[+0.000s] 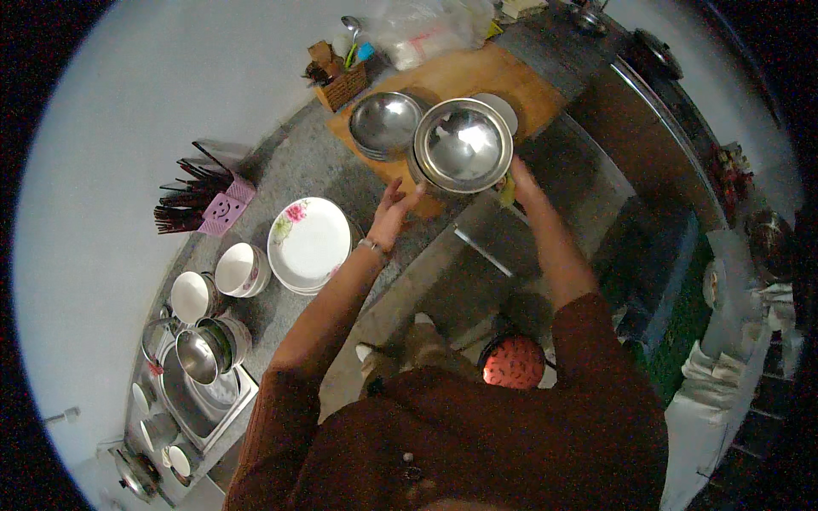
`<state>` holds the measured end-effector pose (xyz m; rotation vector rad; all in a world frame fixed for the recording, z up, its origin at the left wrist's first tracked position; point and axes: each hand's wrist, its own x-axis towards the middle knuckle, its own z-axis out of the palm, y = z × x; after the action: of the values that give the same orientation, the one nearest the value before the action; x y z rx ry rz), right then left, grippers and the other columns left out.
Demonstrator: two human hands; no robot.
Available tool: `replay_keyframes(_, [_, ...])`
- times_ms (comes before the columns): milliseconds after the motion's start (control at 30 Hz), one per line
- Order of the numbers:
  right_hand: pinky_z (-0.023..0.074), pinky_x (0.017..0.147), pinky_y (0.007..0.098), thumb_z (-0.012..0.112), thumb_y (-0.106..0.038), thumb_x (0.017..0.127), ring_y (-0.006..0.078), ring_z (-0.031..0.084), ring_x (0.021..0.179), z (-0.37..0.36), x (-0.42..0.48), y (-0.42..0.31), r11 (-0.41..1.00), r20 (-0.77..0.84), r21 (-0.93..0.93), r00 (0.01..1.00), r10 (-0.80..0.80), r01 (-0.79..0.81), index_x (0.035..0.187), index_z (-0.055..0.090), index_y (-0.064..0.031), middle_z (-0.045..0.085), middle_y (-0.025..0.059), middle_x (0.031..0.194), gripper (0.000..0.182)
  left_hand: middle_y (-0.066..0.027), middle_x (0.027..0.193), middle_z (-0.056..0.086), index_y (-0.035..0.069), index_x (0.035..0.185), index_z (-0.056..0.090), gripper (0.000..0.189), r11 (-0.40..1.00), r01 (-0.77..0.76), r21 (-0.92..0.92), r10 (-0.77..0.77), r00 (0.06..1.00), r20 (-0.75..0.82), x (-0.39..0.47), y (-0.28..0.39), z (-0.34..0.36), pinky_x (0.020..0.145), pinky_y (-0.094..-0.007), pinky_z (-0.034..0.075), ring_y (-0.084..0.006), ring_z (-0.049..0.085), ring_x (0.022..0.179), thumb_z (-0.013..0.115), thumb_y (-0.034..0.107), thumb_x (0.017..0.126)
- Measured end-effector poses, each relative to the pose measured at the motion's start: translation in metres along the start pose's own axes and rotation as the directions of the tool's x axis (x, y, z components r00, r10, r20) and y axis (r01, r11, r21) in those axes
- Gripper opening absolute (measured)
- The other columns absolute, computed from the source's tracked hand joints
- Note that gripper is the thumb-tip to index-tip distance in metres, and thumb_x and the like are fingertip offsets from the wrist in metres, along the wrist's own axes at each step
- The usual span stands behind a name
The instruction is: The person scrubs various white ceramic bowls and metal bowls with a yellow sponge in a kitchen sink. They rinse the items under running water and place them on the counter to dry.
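A stack of stainless steel bowls (465,145) stands at the right part of a wooden board (447,76), above the counter's front edge. My right hand (523,182) is at the stack's right side, its fingers partly hidden, with a yellow-green cloth or similar thing (507,191) beside it. Spread fingers show on my left hand (397,207), just below and left of the same stack; whether they touch it is unclear. A second stack of metal bowls (385,122) sits to the left on the board. White floral plates (309,244) are piled left of my left wrist.
Along the wall stand a pink chopstick holder (225,211) and a woven basket of utensils (342,88). White bowls (236,269) and a steel sink (192,389) with bowls over it lie lower left. A plastic bag (422,32) rests behind the board. A red round stool (513,363) is on the floor.
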<state>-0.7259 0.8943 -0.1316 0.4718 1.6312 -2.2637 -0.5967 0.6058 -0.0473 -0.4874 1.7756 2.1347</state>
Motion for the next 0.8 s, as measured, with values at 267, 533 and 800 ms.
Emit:
replay_keyframes(267, [0.0492, 0.085, 0.0348, 0.061, -0.041, 0.087, 0.0182, 0.059, 0.098, -0.023, 0.026, 0.039, 0.989, 0.231, 0.106, 0.965, -0.124, 0.102, 0.12, 0.057, -0.0073, 0.061, 0.0044, 0.111, 0.047, -0.0079, 0.128, 0.05, 0.021, 0.124, 0.041, 0.059, 0.999, -0.052, 0.001, 0.052, 0.994, 0.101, 0.063, 0.02, 0.023, 0.083, -0.0486, 0.039, -0.0288, 0.043, 0.12, 0.069, 0.041, 0.075])
replay_keyframes(533, [0.0475, 0.084, 0.0362, 0.049, -0.052, 0.091, 0.0179, 0.055, 0.097, 0.012, -0.026, 0.059, 0.993, 0.21, 0.117, 0.976, -0.051, 0.026, 0.126, 0.052, -0.0091, 0.058, 0.0049, 0.115, 0.056, -0.0067, 0.137, 0.042, 0.031, 0.143, 0.026, 0.071, 0.992, -0.117, -0.054, 0.118, 0.992, 0.032, 0.031, 0.0, 0.013, 0.081, -0.0437, 0.046, -0.0258, 0.048, 0.116, 0.061, 0.022, 0.082])
replay_keyframes(800, [0.048, 0.086, 0.0362, 0.04, -0.05, 0.095, 0.0194, 0.055, 0.102, 0.019, -0.108, 0.092, 0.92, 0.182, -0.312, 0.966, -0.185, 0.236, 0.134, 0.045, -0.0071, 0.056, 0.0077, 0.122, 0.058, -0.0121, 0.132, 0.044, 0.017, 0.147, 0.014, 0.079, 0.989, -0.118, -0.087, 0.115, 0.992, -0.046, -0.042, -0.023, 0.009, 0.086, -0.0393, 0.046, -0.0256, 0.048, 0.114, 0.056, 0.01, 0.081])
